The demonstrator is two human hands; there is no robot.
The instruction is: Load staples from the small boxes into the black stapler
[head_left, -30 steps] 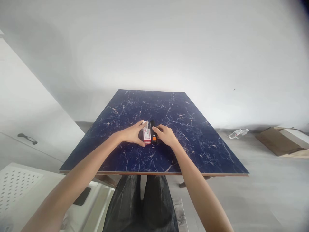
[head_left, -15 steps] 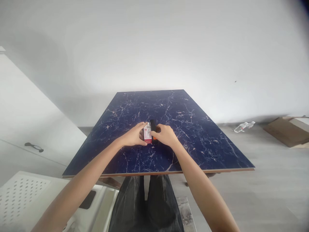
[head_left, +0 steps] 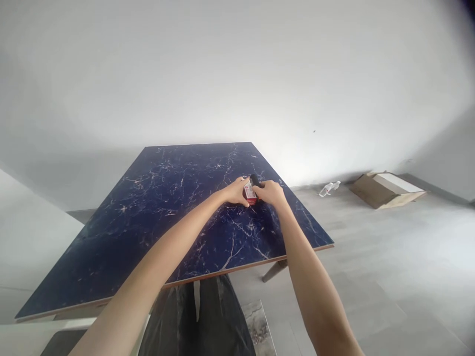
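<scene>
On the dark blue marble-patterned table (head_left: pixel 159 207) lies a small red and white box (head_left: pixel 250 194) beside a black object (head_left: pixel 254 179) that is mostly hidden. My left hand (head_left: pixel 235 192) curls its fingers around the box from the left. My right hand (head_left: pixel 272 192) is closed over the black object from the right, covering most of it. Both hands touch each other's objects near the table's right side.
A plastic bottle (head_left: pixel 329 188) lies on the grey floor by the wall. A flat cardboard box (head_left: pixel 386 189) sits further right on the floor. A white surface (head_left: pixel 22 247) stands left of the table. My dark trousers (head_left: pixel 200 321) show below the table edge.
The view has swung to the right, so the table and hands shifted in the picture. My right hand has closed further over the black object, hiding its orange part. Both hands stay on the two objects.
</scene>
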